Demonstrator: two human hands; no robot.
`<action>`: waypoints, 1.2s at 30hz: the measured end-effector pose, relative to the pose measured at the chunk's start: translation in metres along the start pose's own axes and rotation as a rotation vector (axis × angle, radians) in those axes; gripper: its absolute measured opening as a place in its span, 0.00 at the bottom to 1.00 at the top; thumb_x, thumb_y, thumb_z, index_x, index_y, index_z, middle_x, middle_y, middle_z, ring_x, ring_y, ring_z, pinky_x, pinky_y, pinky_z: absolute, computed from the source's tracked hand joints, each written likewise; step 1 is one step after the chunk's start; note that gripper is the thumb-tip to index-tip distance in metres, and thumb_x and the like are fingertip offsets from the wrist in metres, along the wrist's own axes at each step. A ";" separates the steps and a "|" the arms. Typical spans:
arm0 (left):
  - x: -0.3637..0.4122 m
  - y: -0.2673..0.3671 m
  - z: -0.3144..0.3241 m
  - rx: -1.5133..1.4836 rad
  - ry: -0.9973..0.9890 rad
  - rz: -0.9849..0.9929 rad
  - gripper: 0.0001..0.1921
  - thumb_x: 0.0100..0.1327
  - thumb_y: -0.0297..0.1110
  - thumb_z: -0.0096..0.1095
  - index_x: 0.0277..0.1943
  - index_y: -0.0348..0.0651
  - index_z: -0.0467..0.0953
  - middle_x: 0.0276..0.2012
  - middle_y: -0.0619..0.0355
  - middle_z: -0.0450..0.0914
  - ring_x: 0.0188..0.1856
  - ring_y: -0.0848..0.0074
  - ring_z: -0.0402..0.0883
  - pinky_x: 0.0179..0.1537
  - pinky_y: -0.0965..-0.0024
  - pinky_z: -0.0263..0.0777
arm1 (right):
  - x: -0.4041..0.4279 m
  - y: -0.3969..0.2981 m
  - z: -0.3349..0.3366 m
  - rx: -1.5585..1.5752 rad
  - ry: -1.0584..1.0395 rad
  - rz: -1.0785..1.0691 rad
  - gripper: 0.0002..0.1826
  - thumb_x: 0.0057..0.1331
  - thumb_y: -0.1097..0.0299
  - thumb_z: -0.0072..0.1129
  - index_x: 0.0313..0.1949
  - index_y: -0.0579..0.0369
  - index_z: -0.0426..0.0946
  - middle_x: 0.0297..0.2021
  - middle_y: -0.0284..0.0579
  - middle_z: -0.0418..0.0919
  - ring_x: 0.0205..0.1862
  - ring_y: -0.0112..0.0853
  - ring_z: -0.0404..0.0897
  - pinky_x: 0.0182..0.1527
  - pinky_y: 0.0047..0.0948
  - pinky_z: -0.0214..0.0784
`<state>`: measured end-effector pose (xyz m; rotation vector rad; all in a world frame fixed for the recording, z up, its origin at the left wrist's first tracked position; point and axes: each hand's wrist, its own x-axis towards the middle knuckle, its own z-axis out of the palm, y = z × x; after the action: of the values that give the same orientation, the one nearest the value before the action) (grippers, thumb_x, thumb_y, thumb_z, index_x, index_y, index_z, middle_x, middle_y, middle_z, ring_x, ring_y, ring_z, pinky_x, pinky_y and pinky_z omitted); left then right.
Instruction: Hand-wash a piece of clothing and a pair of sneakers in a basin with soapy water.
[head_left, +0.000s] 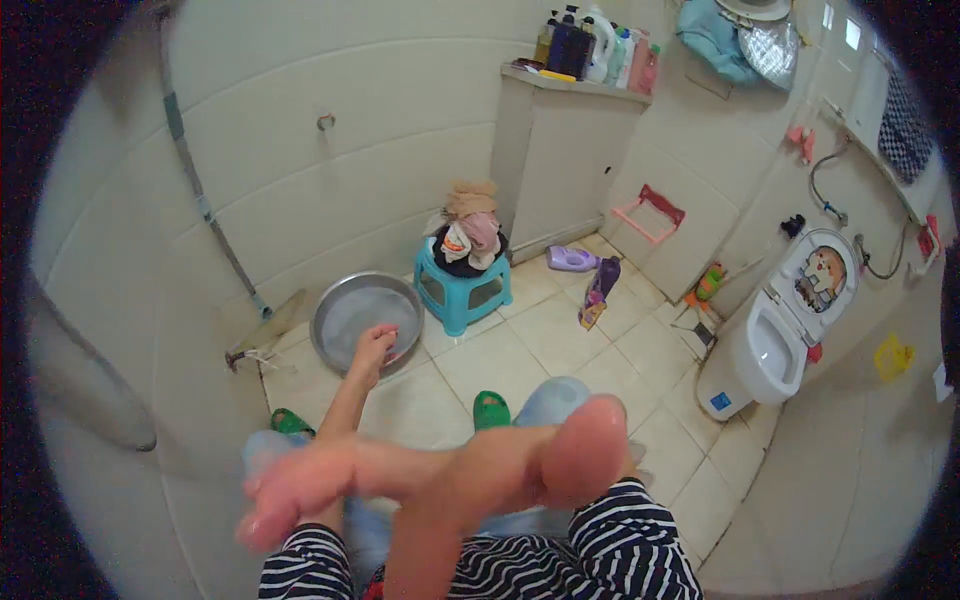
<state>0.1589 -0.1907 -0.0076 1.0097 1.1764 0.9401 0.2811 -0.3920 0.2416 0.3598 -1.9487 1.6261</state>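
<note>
My left hand (377, 346) reaches over the near right part of a round metal basin (319, 341) on the tiled floor. Its fingers are slightly bent and nothing shows in them. Close to the camera, a large blurred hand, seemingly my right hand (450, 472), crosses the lower middle in front of my striped clothing (525, 566). No held object is visible there, but blur and overlap hide the finger shape. Behind the basin's right side stands a turquoise plastic stool (459, 296) with a pile of clothes (476, 225) on it.
A purple bottle (571, 259) and a purple packet (602, 289) lie on the floor beyond the stool. Several bottles (574, 49) crowd the corner cabinet (574, 150). A toilet (765, 352) stands at right. Green slippers (491, 410) show below, and a pipe (217, 232) runs down the left wall.
</note>
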 end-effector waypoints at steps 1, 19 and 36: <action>-0.008 0.001 -0.009 -0.001 0.047 0.034 0.12 0.57 0.32 0.52 0.45 0.44 0.74 0.34 0.66 0.72 0.35 0.81 0.69 0.34 0.75 0.68 | 0.018 0.044 0.012 0.016 -0.014 -0.011 0.29 0.65 0.45 0.36 0.40 0.63 0.73 0.57 0.52 0.59 0.62 0.38 0.55 0.63 0.41 0.39; 0.013 -0.043 -0.036 0.050 0.044 0.022 0.11 0.58 0.32 0.53 0.43 0.42 0.74 0.33 0.66 0.73 0.36 0.83 0.70 0.35 0.76 0.68 | 0.046 0.034 -0.002 0.389 -0.092 -1.016 0.58 0.51 0.24 0.09 0.46 0.72 0.69 0.59 0.64 0.45 0.62 0.48 0.45 0.59 0.51 0.40; 0.051 -0.077 -0.054 0.005 0.121 -0.054 0.12 0.58 0.34 0.53 0.45 0.46 0.74 0.38 0.63 0.73 0.37 0.79 0.71 0.37 0.73 0.68 | 0.000 0.059 -0.130 0.453 0.429 -0.335 0.30 0.58 0.33 0.35 0.22 0.48 0.69 0.35 0.57 0.72 0.40 0.45 0.66 0.46 0.36 0.59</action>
<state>0.1170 -0.1574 -0.1002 0.9303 1.3014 0.9669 0.2820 -0.2538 0.2070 0.4405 -1.1334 1.7325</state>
